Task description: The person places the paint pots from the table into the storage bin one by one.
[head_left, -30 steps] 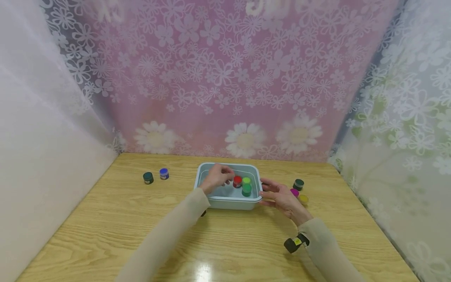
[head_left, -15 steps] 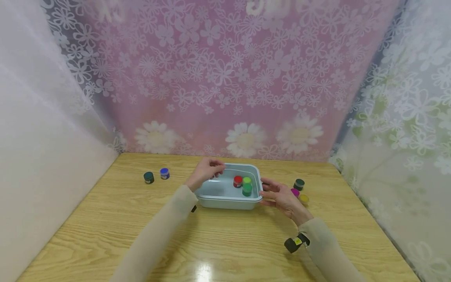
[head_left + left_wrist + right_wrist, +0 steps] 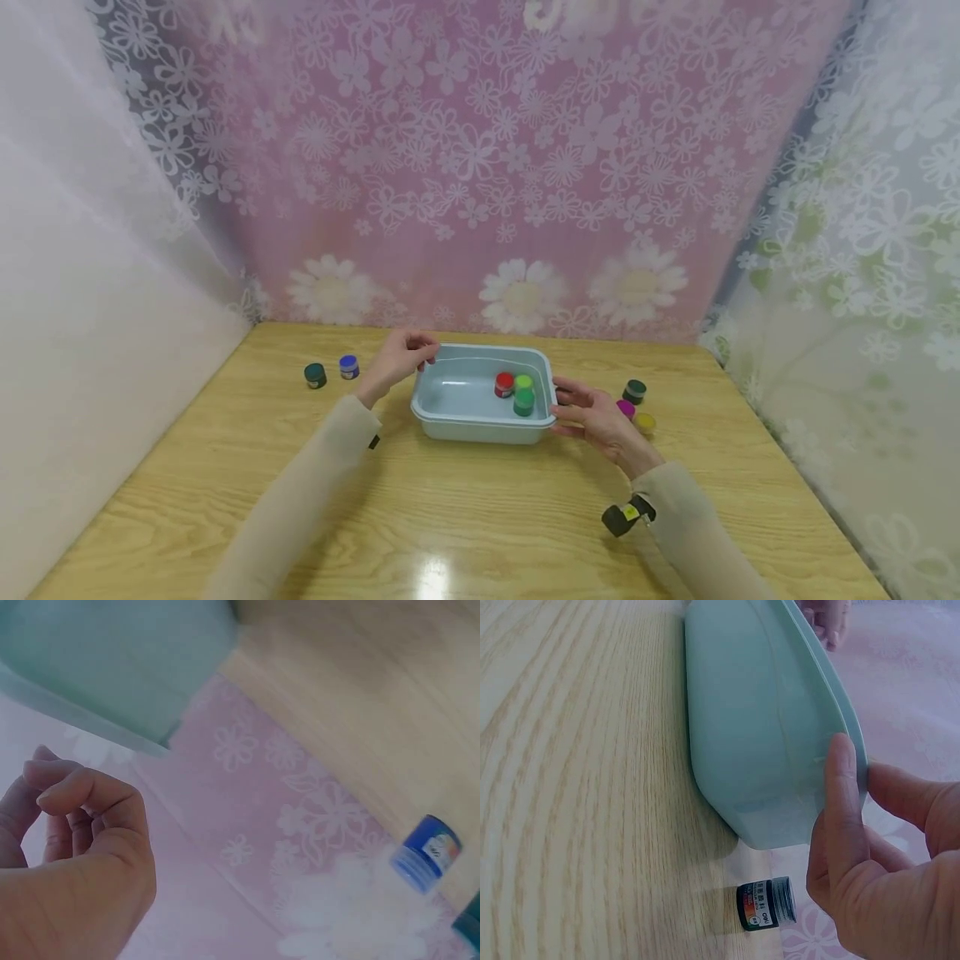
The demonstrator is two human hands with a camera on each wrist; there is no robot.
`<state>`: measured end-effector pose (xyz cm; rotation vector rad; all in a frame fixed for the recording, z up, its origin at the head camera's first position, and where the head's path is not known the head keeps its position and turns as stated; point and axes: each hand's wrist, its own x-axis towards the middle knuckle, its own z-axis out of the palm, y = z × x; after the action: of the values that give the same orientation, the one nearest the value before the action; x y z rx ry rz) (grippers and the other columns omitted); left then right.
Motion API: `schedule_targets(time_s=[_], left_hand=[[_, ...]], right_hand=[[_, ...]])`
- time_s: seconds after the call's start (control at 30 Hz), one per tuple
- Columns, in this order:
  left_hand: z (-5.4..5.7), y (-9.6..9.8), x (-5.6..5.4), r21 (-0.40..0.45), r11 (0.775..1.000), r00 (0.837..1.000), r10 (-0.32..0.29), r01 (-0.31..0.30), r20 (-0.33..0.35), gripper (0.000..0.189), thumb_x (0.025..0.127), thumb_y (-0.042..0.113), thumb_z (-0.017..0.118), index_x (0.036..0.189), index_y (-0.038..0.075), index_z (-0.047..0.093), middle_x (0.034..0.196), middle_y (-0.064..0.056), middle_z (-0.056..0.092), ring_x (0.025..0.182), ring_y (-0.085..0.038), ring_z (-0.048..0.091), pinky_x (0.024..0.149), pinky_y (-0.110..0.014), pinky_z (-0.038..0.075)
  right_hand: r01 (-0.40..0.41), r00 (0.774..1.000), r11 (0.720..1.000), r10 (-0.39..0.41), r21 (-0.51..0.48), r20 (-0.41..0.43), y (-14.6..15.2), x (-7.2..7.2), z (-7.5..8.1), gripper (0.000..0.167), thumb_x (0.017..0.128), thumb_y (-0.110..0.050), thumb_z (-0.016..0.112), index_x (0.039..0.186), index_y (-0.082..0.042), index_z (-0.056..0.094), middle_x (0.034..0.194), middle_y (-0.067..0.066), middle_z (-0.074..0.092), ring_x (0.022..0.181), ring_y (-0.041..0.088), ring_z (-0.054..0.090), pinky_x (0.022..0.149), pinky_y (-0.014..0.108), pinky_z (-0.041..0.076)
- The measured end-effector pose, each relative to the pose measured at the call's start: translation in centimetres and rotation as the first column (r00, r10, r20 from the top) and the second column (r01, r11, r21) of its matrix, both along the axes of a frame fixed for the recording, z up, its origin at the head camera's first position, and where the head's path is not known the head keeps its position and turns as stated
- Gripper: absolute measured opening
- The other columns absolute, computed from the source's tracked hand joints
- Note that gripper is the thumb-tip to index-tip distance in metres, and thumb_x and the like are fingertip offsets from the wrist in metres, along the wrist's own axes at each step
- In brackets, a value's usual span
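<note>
A pale blue plastic tub [image 3: 483,432] stands mid-table with a red paint jar [image 3: 504,385], a light green paint jar [image 3: 523,382] and a green paint jar [image 3: 524,403] grouped at its right end. My right hand [image 3: 606,423] holds the tub's right side, thumb and fingers on either side of the rim in the right wrist view. Just off the tub's left back corner, my left hand [image 3: 396,360] hovers with loosely curled fingers and nothing in them. Left of that hand are a blue paint jar [image 3: 426,853] and a dark green paint jar [image 3: 315,376].
Beyond my right hand sit a dark paint jar [image 3: 763,904], a magenta paint jar [image 3: 626,408] and a yellow paint jar [image 3: 644,424]. A flowered pink curtain [image 3: 450,208] borders the wooden table [image 3: 487,517] at the back, with pale curtains at both sides.
My left hand has come out of the tub and moved left past its rim, leaving the red paint jar behind. The right hand has stayed at the tub's right side.
</note>
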<state>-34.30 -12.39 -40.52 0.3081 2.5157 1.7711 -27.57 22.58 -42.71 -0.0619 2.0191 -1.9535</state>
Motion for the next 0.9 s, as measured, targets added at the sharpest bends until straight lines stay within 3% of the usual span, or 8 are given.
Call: schedule_targets(time_s=[0.2,0.43,0.73,0.83,0.9], left_hand=[[-0.7,-1.8,0.1,-0.034,0.999,0.999,-0.011,0.012,0.030,0.031,0.098,0.029,0.062,0.114,0.004,0.068,0.091,-0.015,0.067,0.084,-0.042,0.057,0.056,-0.026,0.044],[-1.1,-4.6,-0.1,-0.035,0.999,0.999,-0.003,0.005,0.054,0.030,0.098,0.032,0.062,0.115,0.008,0.067,0.101,-0.019,0.068,0.086,-0.038,0.059,0.057,-0.026,0.047],[-1.5,-10.5,-0.2,-0.016,0.999,0.989,-0.049,0.051,0.140,0.041,0.096,0.038,0.063,0.127,0.011,0.062,0.110,-0.008,0.069,0.104,-0.035,0.063,0.082,-0.045,0.056],[-1.7,-11.9,0.1,-0.011,1.000,0.989,-0.024,0.026,0.145,0.042,0.096,0.034,0.064,0.130,0.009,0.060,0.112,-0.005,0.069,0.107,-0.034,0.063,0.091,-0.051,0.054],[-1.7,-12.7,0.3,-0.006,1.000,0.989,-0.016,0.017,0.148,0.043,0.097,0.031,0.063,0.132,0.007,0.057,0.116,-0.010,0.068,0.111,-0.037,0.061,0.095,-0.054,0.051]], right_hand=[[0.004,1.000,1.000,-0.004,-0.006,-0.001,0.1,0.2,-0.1,0.066,0.095,-0.006,0.063,0.153,-0.007,0.031,0.151,0.025,0.037,0.121,0.033,0.057,0.088,0.033,0.059],[0.002,1.000,1.000,-0.002,-0.005,-0.006,0.1,0.3,0.0,0.065,0.096,-0.005,0.061,0.154,-0.007,0.031,0.152,0.024,0.036,0.125,0.036,0.055,0.094,0.040,0.056],[0.010,1.000,1.000,-0.010,-0.020,-0.006,0.0,0.1,-0.2,0.066,0.095,-0.005,0.063,0.153,-0.009,0.033,0.152,0.024,0.037,0.122,0.034,0.057,0.089,0.036,0.058],[0.013,1.000,1.000,-0.013,-0.018,-0.010,0.0,0.1,-0.2,0.065,0.095,-0.005,0.063,0.153,-0.009,0.033,0.152,0.023,0.037,0.121,0.032,0.058,0.088,0.034,0.059],[0.014,1.000,1.000,-0.014,-0.012,-0.010,0.1,0.2,-0.2,0.065,0.095,-0.005,0.063,0.153,-0.009,0.034,0.152,0.023,0.037,0.121,0.031,0.058,0.088,0.034,0.059]])
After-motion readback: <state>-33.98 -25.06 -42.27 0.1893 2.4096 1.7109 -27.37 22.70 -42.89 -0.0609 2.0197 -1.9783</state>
